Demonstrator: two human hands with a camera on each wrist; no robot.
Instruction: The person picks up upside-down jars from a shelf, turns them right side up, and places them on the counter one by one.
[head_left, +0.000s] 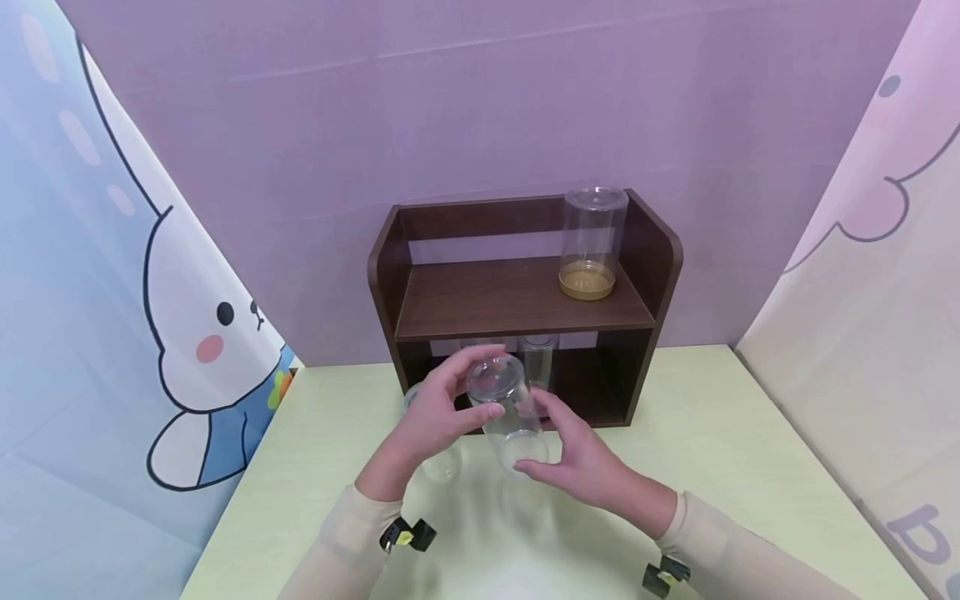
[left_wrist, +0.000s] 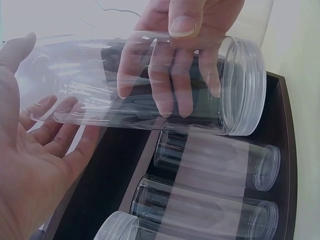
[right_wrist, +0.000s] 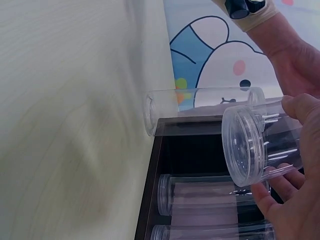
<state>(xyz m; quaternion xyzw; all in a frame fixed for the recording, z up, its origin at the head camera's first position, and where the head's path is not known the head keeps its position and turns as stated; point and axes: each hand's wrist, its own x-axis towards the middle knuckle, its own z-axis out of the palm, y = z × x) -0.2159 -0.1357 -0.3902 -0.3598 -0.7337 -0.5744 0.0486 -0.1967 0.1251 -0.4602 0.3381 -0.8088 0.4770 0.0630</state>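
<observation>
Both hands hold a clear plastic jar, tilted above the table in front of the shelf. My left hand grips its upper end, the jar's base, between thumb and fingers. Lower down, my right hand grips the side near the clear lid, which faces down. The right fingers show through the jar wall in the left wrist view. Behind the left hand, a second clear jar stands on the table, mostly hidden in the head view; the right wrist view shows more of this jar.
A dark brown two-tier shelf stands at the table's back. Its top tier bears a clear jar with a tan lid, lid down. Clear jars stand in the lower tier. Printed cloths flank the pale table.
</observation>
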